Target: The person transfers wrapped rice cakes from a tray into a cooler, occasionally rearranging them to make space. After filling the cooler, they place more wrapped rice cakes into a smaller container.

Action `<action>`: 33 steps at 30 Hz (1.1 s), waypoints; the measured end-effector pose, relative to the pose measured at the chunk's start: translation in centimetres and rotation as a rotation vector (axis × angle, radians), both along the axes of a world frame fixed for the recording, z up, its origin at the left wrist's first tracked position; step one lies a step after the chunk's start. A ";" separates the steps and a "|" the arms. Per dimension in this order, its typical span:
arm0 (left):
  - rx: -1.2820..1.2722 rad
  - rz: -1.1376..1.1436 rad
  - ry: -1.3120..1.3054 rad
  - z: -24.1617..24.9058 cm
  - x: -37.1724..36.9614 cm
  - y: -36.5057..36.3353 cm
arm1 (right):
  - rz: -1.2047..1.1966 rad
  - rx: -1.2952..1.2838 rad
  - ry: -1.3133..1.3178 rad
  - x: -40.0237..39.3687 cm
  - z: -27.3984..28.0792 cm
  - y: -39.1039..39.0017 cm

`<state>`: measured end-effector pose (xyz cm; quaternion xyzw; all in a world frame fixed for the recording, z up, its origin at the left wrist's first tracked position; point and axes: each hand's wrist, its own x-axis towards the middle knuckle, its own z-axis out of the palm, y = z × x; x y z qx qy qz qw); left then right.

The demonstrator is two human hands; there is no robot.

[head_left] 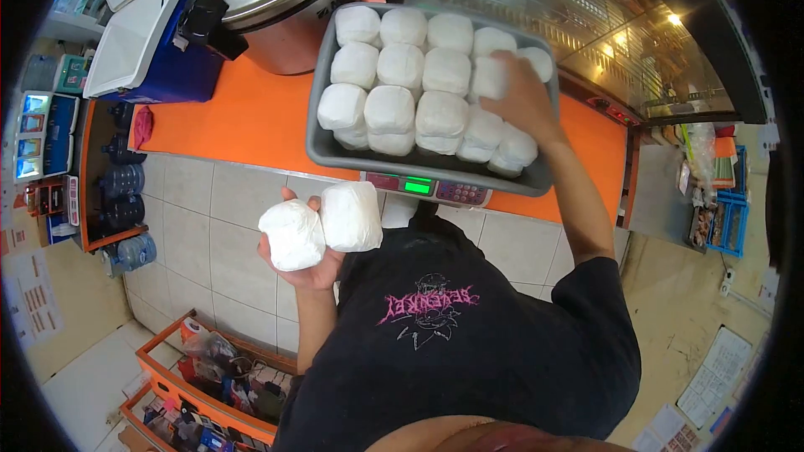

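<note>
The head camera looks steeply down and a little forward from above the wearer's black T-shirt, which is nearest and fills the lower middle of the frame. Beyond it, the gray tray and orange counter cross the upper half at close range, seen from above. The very wide lens bends straight edges, darkens the corners, and takes in the tiled floor at left and the glass display case at upper right.

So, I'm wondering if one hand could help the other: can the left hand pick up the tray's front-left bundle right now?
Probably not: the left hand already holds two bundles, though the front-left bundle looks uncovered.
</note>
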<state>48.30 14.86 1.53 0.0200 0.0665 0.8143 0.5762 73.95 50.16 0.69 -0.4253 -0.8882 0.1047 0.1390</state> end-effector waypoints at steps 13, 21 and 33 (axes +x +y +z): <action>0.065 0.200 -0.061 -1.8 -24.3 -15.3 | 0.340 -1.485 1.724 -17.2 6.6 -16.9; 0.002 0.447 0.115 -0.8 -41.3 -24.0 | 0.575 -1.460 1.063 -47.2 13.7 -22.6; -0.187 0.713 0.109 1.8 -63.3 -20.9 | 0.808 -1.523 0.905 -82.0 12.3 -14.9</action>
